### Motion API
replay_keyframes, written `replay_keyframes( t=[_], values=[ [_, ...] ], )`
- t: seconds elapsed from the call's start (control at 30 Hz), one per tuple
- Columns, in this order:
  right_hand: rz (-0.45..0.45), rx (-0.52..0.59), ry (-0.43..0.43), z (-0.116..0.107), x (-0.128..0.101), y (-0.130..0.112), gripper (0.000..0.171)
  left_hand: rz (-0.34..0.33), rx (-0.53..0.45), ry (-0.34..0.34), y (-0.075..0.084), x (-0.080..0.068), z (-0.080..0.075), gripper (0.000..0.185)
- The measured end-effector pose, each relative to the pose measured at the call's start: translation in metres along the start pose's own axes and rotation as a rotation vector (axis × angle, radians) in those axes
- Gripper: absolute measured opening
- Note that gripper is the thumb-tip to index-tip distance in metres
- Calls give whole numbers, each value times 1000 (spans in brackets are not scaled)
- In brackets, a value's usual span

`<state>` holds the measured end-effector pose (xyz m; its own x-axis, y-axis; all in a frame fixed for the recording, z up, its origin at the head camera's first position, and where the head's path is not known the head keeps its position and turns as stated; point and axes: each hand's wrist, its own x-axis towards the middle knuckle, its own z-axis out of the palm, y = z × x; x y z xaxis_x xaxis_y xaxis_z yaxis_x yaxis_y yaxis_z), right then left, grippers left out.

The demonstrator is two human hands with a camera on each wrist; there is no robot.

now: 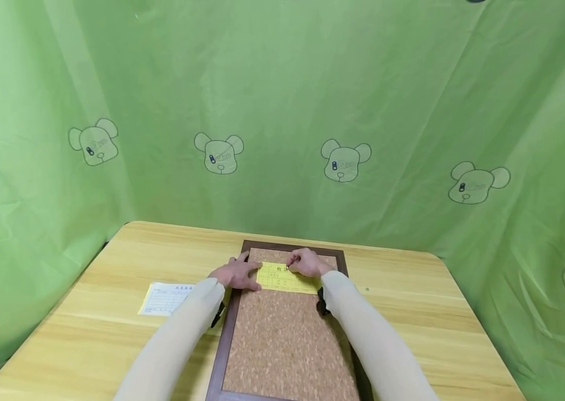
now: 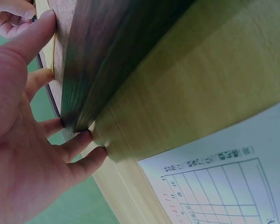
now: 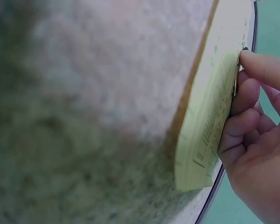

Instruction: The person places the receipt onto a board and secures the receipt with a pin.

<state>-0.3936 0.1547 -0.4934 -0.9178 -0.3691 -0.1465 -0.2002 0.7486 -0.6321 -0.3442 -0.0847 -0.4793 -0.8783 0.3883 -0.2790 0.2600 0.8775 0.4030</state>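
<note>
A cork board (image 1: 287, 340) in a dark brown wooden frame lay flat on the light wooden tabletop (image 1: 413, 312), its long side running away from the person. Near its far end a yellow paper slip (image 1: 285, 277) printed with dark characters lay on the cork. The left hand (image 1: 236, 274) rested at the slip's left edge with its fingers (image 2: 79, 144) straight and spread, flat across the board's left frame and the cork beside it. The right hand (image 1: 307, 263) sat at the slip's upper middle, its fingers curled; the right wrist view showed the fingertips (image 3: 258, 65) bunched against the slip's top edge around something small and dark, too small to identify. Both arms wore pale beige sleeves. To the left of the board, apart from it, a white printed form (image 1: 166, 298) with a ruled table lay on the tabletop. A green cloth (image 1: 282, 111) patterned with bear heads hung behind and to both sides.
</note>
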Motion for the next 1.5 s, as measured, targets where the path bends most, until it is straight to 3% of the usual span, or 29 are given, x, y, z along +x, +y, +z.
replay_keyframes(
  t=[0.9, 1.5],
  values=[
    [68, 44, 66, 3, 0, 1, 6, -1, -1, -3, 2, -1, 0, 72],
    [66, -3, 87, 6, 0, 0, 9, -2, -14, 0, 0, -1, 0, 72]
  ],
)
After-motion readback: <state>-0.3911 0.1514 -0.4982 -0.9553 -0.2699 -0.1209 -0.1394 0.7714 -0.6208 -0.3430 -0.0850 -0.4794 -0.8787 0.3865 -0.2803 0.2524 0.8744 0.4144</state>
